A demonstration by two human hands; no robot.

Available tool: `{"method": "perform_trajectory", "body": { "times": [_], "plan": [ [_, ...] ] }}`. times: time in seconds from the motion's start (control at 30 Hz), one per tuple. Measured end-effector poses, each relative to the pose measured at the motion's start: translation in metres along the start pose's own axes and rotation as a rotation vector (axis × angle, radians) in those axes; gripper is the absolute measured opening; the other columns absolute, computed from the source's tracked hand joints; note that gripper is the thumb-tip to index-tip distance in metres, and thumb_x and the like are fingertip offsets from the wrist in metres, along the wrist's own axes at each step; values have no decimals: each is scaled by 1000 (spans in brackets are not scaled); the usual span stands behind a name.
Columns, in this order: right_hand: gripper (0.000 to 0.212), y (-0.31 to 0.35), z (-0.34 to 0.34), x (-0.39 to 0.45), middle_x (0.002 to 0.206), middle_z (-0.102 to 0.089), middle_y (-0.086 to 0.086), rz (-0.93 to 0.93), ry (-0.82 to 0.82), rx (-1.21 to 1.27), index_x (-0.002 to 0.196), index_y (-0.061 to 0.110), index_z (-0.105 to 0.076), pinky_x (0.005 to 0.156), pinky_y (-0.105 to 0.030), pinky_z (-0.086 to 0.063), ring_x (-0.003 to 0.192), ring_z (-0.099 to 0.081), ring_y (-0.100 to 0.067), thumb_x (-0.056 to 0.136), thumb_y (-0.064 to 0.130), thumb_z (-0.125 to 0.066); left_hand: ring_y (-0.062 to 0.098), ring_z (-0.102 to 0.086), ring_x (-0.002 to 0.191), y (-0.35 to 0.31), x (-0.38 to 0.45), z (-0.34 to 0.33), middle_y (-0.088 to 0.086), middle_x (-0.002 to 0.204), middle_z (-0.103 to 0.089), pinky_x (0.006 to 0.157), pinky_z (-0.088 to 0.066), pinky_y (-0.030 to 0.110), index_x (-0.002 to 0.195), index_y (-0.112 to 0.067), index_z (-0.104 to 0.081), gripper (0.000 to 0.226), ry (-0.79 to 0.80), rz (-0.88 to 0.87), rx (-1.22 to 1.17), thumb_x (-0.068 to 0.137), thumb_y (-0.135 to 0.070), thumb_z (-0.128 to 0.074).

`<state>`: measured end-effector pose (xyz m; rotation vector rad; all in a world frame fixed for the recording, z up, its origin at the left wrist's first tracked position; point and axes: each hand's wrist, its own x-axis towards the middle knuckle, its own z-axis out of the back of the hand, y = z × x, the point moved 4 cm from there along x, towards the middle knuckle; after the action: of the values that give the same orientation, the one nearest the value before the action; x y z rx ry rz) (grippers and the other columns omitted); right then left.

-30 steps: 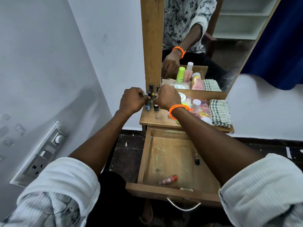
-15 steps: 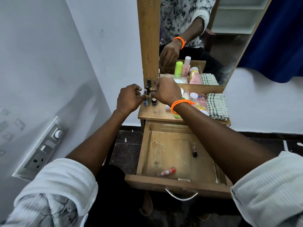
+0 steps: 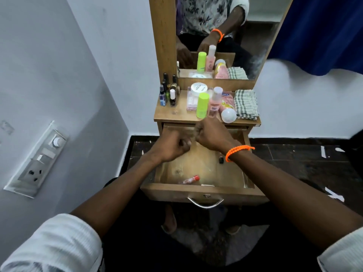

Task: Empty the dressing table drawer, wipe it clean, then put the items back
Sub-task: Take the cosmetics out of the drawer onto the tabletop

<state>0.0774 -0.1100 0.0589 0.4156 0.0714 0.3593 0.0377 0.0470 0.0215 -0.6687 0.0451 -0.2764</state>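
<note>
1. Left hand [image 3: 172, 148] and right hand [image 3: 211, 137] hover over the back of the open drawer [image 3: 198, 190], fingers curled in loose fists; can't tell if either holds anything.
2. Two items are visible in the drawer: a red-capped tube [image 3: 191, 179] by the front wall and a small black piece [image 3: 221, 160] on the right.
3. Probably best to take one per hand and stand them on the tabletop [image 3: 176, 114] beside the little bottles [image 3: 170, 91].
4. One checked cloth [image 3: 245, 104] waits for wiping.
</note>
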Motion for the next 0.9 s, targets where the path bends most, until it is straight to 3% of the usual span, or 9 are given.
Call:
{"method": "perform_trajectory", "body": {
  "times": [0.13, 0.23, 0.37, 0.5, 0.77, 0.9],
  "plan": [
    [12, -47, -17, -20, 76, -68, -7, -139, 106, -100, 66, 17, -63, 60, -33, -54, 74, -66, -29, 77, 19, -68, 5, -72, 87, -2, -2, -37, -9, 93, -78, 88, -60, 37, 91, -21, -80, 7, 321, 57, 10, 85, -20, -83],
    [10, -70, -25, -32, 81, -70, -12, -213, 115, -129, 71, 13, -63, 62, -32, -55, 74, -67, -32, 76, 20, -68, 9, -73, 91, -5, -4, -59, -6, 94, -78, 91, -60, 41, 91, -20, -78, 12, 443, 112, 15, 83, -21, -86],
    [13, -78, -36, -37, 89, -68, -14, -252, 101, -123, 86, 10, -65, 61, -30, -49, 80, -66, -30, 78, 19, -69, 10, -72, 88, -8, -5, -72, -10, 86, -75, 91, -59, 40, 87, -21, -76, 20, 508, 149, 85, 76, -29, -91],
    [17, -84, -38, -39, 97, -69, -16, -266, 31, -133, 95, 8, -68, 66, -34, -56, 85, -67, -33, 81, 16, -66, 12, -71, 84, -16, -3, -78, -8, 87, -76, 88, -60, 41, 86, -20, -77, 20, 548, 151, 157, 72, -21, -91],
    [19, -84, -41, -44, 102, -68, -14, -253, 5, -172, 102, 10, -66, 72, -40, -58, 89, -67, -33, 87, 20, -62, 13, -72, 85, -17, -3, -78, -9, 88, -74, 86, -61, 42, 85, -24, -74, 22, 563, 138, 223, 71, -22, -91],
    [21, -84, -42, -46, 105, -68, -14, -221, 3, -181, 107, 9, -64, 76, -39, -57, 94, -66, -33, 90, 21, -61, 15, -72, 88, -18, -4, -75, -8, 92, -73, 85, -61, 42, 96, -26, -72, 31, 550, 126, 229, 72, -26, -91]
  ]
}}
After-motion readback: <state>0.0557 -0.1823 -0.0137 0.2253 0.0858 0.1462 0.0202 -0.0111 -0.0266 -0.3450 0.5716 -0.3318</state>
